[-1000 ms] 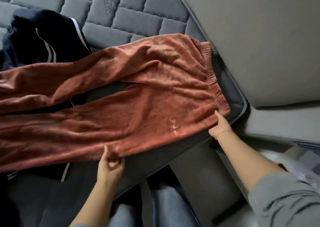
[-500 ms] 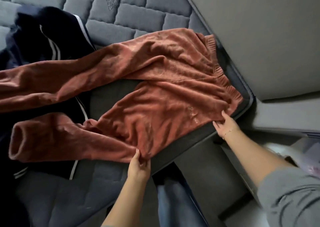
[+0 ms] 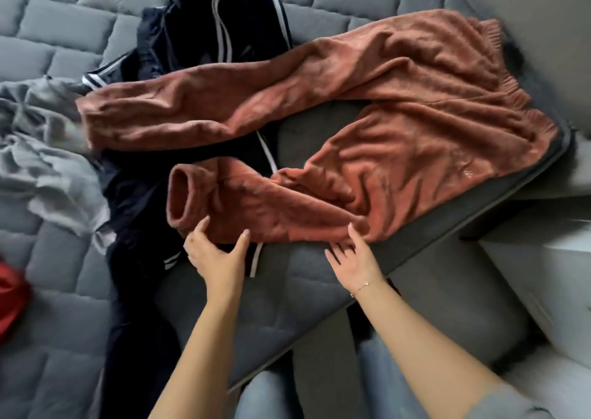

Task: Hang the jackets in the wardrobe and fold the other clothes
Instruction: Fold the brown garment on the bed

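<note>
Both hands lie open, fingers relaxed, gripping nothing: left hand (image 3: 215,252) and right hand (image 3: 353,258) touch the near edge of the rust trousers (image 3: 399,124). Trousers lie crosswise, waistband right, legs pointing left, near leg folded back, over a navy striped jacket (image 3: 204,41) on the grey quilted bed (image 3: 64,34)

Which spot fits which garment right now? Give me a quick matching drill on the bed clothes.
Things:
1. rust trousers
2. navy striped garment
3. grey garment
4. red item

Places:
A. far left edge, mostly cut off
B. crumpled at the left, beside the navy one
C. spread on top, both hands at its near leg
D. partly under the trousers

Pairs: 1-C, 2-D, 3-B, 4-A
</note>
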{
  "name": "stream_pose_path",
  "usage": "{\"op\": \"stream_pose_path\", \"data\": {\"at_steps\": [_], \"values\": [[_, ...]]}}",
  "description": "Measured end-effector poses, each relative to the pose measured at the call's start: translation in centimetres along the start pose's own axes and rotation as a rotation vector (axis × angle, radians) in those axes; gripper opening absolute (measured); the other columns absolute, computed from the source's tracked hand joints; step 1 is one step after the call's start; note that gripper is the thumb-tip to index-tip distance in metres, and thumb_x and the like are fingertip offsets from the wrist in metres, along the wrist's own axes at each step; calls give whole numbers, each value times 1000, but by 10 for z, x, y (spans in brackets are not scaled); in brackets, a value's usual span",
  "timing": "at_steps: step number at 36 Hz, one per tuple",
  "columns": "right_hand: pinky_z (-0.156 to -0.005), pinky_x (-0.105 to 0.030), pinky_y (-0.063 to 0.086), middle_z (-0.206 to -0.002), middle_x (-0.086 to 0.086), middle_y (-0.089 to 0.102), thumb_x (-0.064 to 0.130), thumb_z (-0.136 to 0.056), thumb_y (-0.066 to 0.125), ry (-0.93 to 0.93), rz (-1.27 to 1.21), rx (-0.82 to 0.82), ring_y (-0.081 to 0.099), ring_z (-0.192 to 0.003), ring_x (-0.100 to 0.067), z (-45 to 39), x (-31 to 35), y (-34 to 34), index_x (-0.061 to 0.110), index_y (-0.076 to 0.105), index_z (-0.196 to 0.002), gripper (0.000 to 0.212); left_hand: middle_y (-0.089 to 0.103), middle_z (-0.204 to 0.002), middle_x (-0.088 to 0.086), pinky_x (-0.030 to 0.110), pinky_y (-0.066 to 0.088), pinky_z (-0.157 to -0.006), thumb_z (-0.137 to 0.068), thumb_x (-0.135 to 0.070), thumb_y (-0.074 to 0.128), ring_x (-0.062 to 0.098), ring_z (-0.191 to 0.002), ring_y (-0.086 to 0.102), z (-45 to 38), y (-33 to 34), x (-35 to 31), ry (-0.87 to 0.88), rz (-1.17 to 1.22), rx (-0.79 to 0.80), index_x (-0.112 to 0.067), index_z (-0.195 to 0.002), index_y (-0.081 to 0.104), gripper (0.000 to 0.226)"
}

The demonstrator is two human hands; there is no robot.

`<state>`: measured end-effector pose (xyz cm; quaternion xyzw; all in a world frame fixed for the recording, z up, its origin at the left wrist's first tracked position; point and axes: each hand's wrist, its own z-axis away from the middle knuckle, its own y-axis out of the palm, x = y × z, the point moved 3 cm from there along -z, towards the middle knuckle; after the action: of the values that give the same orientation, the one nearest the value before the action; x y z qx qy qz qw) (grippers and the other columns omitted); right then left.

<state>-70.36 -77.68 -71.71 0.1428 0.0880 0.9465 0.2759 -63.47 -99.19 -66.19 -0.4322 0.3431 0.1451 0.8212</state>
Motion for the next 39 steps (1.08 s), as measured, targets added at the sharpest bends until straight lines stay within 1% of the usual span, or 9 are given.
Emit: {"op": "stream_pose_path", "data": {"at_steps": [5, 10, 14, 20, 25, 30, 32, 35, 39], "values": [[-102, -35, 38, -137, -1, 49, 35, -94, 57, -6, -96, 72, 41, -134, -18, 2, -71, 47, 20, 54, -126, 36, 25, -145, 14, 52, 28, -105, -74, -35, 78, 36, -130, 29, -56, -48, 2, 89, -217, -54, -19, -142, 36, 81], [-102, -34, 42, -122, -4, 59, 30, -92, 62, -60, -127, 35, 56, -111, -19, 1, -85, 93, 17, 54, -125, 36, 39, -135, 13, 48, 35, -99, -77, -45, 74, 34, -129, 35, -100, -54, 10, 99, -392, 132, -16, -124, 48, 60], [-93, -32, 45, -134, -9, 56, 24, -94, 61, -132, -38, -30, 54, -122, -23, 6, -80, 97, 16, 52, -129, 38, 58, -81, 0, 32, 41, -72, -84, -32, 69, 25, -85, 59, -94, -71, 17, 153, -42, 111, -12, -89, 53, 26], [-65, -28, 54, -117, -6, 67, 27, -86, 71, -137, 105, -162, 65, -89, -17, 38, -108, 50, 17, 64, -109, 25, 47, -64, -12, 12, 36, -55, -87, -33, 67, -4, -57, 40, -27, -140, 76, -3, 356, 19, -23, -67, 52, 27], [-54, -21, 53, -110, -3, 67, 33, -83, 73, -73, 216, -213, 65, -93, -15, 56, -154, 1, 14, 61, -120, 43, 55, -71, -3, 12, 40, -59, -89, -29, 66, 7, -70, 48, 39, -178, 164, -187, 284, 107, -14, -75, 58, 22], [-93, -33, 48, -127, -6, 59, 23, -91, 64, 2, 186, -108, 55, -115, -21, 50, -188, -24, 15, 56, -121, 32, 62, -105, 27, 50, 46, -90, -88, -24, 67, 37, -108, 59, 53, -166, 204, -397, 143, 320, 6, -106, 56, 37], [-100, -35, 43, -123, -7, 60, 20, -92, 63, -6, 198, -92, 55, -112, -20, 47, -192, -28, 17, 58, -112, 21, 55, -118, 32, 56, 42, -99, -81, -27, 75, 40, -119, 52, 41, -158, 198, -263, -4, 318, 9, -119, 53, 57], [-98, -35, 45, -113, -5, 64, 18, -91, 64, -35, 221, -90, 59, -101, -16, 44, -194, -33, 18, 60, -105, 14, 45, -134, 17, 47, 36, -107, -74, -30, 82, 32, -126, 42, 22, -148, 176, -27, -210, 198, -8, -137, 45, 76], [-94, -36, 47, -106, -3, 67, 16, -91, 64, -54, 247, -95, 62, -98, -17, 44, -196, -36, 15, 62, -103, 12, 44, -132, 6, 46, 34, -100, -76, -49, 74, 29, -124, 38, 3, -125, 164, 156, -544, 325, -26, -129, 51, 63]]}}
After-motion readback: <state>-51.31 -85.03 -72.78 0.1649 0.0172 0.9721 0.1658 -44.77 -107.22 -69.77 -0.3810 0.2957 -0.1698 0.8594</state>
